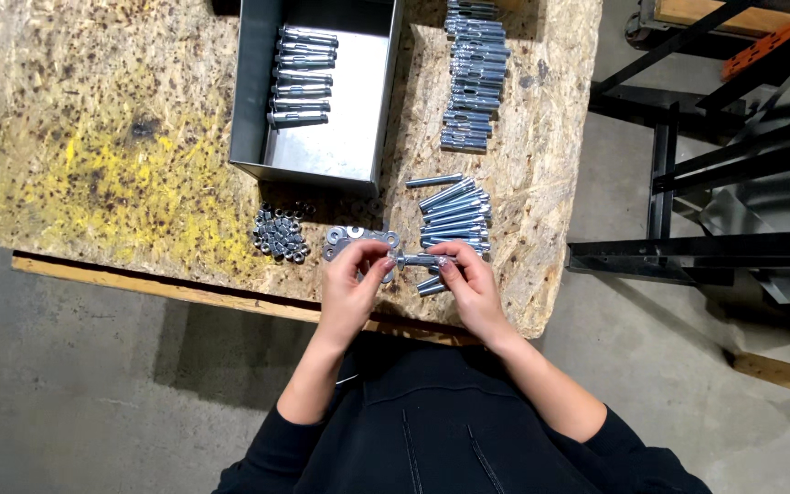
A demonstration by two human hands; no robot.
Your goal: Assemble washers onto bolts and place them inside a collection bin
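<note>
Both hands meet just in front of the open grey sheet-metal tray (253, 91), at the near edge of the rough chipboard table (93, 137); the left hand (349, 284) and the right hand (468, 279) pinch opposite ends of one silver steel anchor bolt (418, 261), held level between the fingertips just above the table; whether a washer sits on it is too small to tell. Inside the tray lies a short row of finished silver bolts (301, 78); right of the tray runs a long column of stacked silver bolts (473, 73); a smaller loose heap of silver bolts (454, 215) lies in front of the tray's right corner, touching the right hand's fingertips; a pile of small silver nuts (282, 233) and a cluster of flat silver washers (351, 240) sit before the tray's near wall, just beside the left hand.
</note>
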